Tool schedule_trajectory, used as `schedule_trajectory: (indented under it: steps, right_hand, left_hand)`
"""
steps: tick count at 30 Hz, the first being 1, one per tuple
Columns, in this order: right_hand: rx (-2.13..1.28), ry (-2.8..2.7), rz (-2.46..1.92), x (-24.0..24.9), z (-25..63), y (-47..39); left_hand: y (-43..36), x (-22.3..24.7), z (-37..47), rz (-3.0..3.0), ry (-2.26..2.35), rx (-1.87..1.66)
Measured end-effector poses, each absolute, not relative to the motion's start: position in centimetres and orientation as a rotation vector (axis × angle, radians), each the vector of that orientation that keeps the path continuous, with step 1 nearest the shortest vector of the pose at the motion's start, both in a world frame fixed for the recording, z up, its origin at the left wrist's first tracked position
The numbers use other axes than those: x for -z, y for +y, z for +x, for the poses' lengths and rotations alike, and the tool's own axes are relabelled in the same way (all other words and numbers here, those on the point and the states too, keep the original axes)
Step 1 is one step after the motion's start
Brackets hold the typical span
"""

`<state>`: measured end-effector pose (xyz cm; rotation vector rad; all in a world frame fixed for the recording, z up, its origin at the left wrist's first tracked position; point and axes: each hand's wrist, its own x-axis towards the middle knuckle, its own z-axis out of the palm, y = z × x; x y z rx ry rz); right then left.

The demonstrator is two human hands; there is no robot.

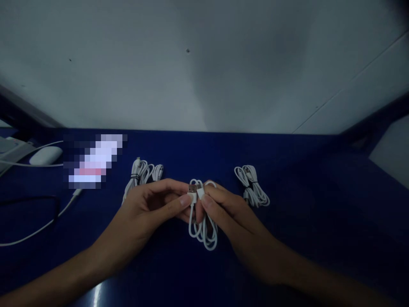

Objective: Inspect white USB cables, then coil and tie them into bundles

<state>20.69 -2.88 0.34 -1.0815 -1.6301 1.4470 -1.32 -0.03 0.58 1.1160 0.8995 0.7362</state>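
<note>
Between my two hands is a white USB cable (210, 244), its loops hanging below the fingers. My left hand (156, 209) pinches one metal-tipped plug of it between thumb and forefinger. With thumb and fingers closed, my right hand (230, 213) grips a second plug right beside the first, along with part of the coil. Beyond the left hand lie coiled white cables (140, 172), one bound with a dark tie and partly hidden by that hand. Another tied white cable bundle (252, 185) rests beyond the right hand.
A blue table (198, 153) meets a pale wall (128, 64) at the back. At left, a pixelated bright phone-like object (99, 160) has a white cord (65, 209) plugged in. A white mouse-shaped object (46, 156) and a white box (15, 149) stand farther left.
</note>
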Motion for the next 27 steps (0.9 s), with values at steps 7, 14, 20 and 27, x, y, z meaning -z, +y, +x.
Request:
schedule_trajectory:
  steps: [7,14,20,27]
  right_hand:
    - [-1.421,-1.648,-1.097,-0.51,20.63,-2.94]
    - [-1.406,-1.648,-1.08,-0.21,20.68,-2.84]
    - [-1.399,-1.658,-1.069,-0.38,20.84,-2.87]
    - [-1.391,-1.646,-1.073,-0.16,20.66,-2.86]
  left_hand:
    - [-0.06,-0.56,-1.22,1.097,0.894,-0.742]
    - [-0.08,-0.4,-1.33,1.101,0.879,-0.748]
    - [-0.02,-0.41,-1.32,1.114,0.872,-0.735]
    - [-0.07,-0.34,-1.36,1.115,0.868,-0.734]
